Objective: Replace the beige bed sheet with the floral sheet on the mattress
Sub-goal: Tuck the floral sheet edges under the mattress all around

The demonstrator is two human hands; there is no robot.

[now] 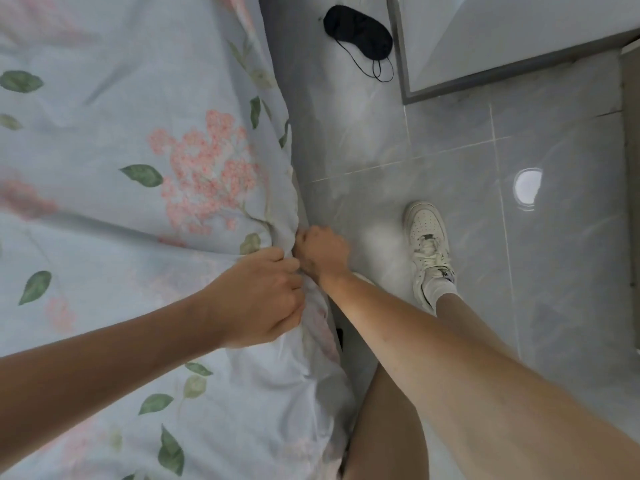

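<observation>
The floral sheet (145,188) fills the left half of the view, spread over the mattress, pale blue with pink flower clusters and green leaves. Its cloth is drawn into folds that run toward the bed's right edge, where it bunches into a tight gather and drops over the side. The beige sheet cannot be seen anywhere.

To the right lies the grey tiled floor (450,161), glossy, with a bright round reflection of a light on it. A pale cabinet or furniture base with a dark lower edge (502,39) stands at the upper right.

The person's bare legs come in from the bottom, one leg close against the side of the bed, the other out on the tiles in a white sneaker (429,244) with a white sock.

The left hand (259,299) rests on top of the bed edge, its fingers curled round a bunch of the floral sheet. The right hand (323,252) sits just beside it, lower, at the side of the mattress, knuckles up and fingers closed on the gathered cloth; the fingertips themselves are hidden in the folds. The two hands almost touch.

A black sleep mask (358,36) with thin elastic straps lies on the floor near the cabinet, well apart from the bed.
</observation>
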